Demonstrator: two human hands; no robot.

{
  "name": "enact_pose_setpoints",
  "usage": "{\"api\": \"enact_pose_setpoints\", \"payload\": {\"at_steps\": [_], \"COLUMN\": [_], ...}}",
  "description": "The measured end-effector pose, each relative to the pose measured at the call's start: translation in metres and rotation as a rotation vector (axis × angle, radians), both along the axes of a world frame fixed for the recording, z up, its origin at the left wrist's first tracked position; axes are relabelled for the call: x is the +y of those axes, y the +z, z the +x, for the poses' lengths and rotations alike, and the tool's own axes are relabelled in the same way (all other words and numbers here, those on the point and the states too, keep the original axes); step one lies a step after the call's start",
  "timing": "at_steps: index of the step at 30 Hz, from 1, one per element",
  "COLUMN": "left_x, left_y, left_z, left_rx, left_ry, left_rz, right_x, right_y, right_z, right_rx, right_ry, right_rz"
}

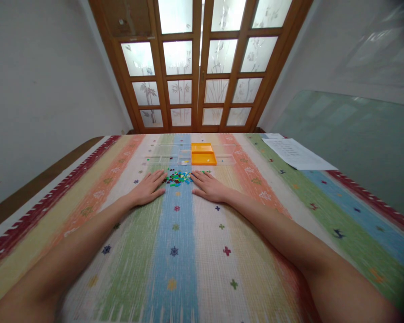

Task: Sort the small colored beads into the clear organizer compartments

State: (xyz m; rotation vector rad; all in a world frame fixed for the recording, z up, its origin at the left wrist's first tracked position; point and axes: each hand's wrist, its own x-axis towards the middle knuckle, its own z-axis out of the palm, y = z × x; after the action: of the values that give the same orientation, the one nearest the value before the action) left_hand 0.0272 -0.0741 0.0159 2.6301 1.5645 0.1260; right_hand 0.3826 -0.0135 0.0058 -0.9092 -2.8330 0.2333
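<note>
One head-worn view looks forward and down over the table (175,233) toward glazed doors (199,76).

Striped tablecloth (175,269), mixed-colour pieces (180,178), orange box (202,158).
Tablecloth: lengthwise bands of blue, green, white, pale yellow and salmon, with small star and cross motifs in navy, red, green and yellow; dark red border with white toothed marks along the table's left and right edges. Pieces: green, blue, dark red, some pale yellow. Box, towards the table's far edge: plain bright orange; clear, colourless trays (161,154) beside it. Papers (298,154), far right corner: white, faint dark print. Doors (198,105): brown frames, whitish panes with grey plant patterns. Board (350,143): pale grey-green. Walls (50,89): greyish white.
</note>
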Motion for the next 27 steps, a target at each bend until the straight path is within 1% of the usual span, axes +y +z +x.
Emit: {"api": "enact_pose_setpoints", "payload": {"at_steps": [3, 5, 9, 13, 19, 22, 27], "left_x": [-0.004, -0.006, -0.007, -0.003, 0.001, 0.001, 0.000], "left_y": [0.003, 0.004, 0.006, 0.008, 0.010, 0.010, 0.009], "left_z": [0.004, 0.006, 0.014, 0.027, 0.049, 0.053, 0.053], "left_rx": [0.002, 0.010, 0.019, -0.020, -0.052, -0.032, -0.040], "left_ry": [-0.076, -0.099, -0.093, -0.084, -0.145, -0.158, -0.128], "left_rz": [-0.003, -0.009, -0.005, 0.008, 0.023, 0.016, 0.009], "right_x": [-0.001, -0.001, -0.001, -0.001, -0.002, -0.002, -0.003], "right_y": [0.000, -0.001, -0.001, 0.000, 0.000, -0.001, 0.001], "right_z": [0.001, 0.000, 0.000, 0.000, 0.000, 0.000, -0.001], "right_rx": [0.000, 0.005, 0.010, 0.008, 0.021, 0.025, 0.034], "right_ry": [0.002, 0.001, -0.002, -0.003, -0.006, -0.007, -0.011], "right_rz": [0.008, 0.014, 0.013, 0.018, 0.018, 0.017, 0.016]}}
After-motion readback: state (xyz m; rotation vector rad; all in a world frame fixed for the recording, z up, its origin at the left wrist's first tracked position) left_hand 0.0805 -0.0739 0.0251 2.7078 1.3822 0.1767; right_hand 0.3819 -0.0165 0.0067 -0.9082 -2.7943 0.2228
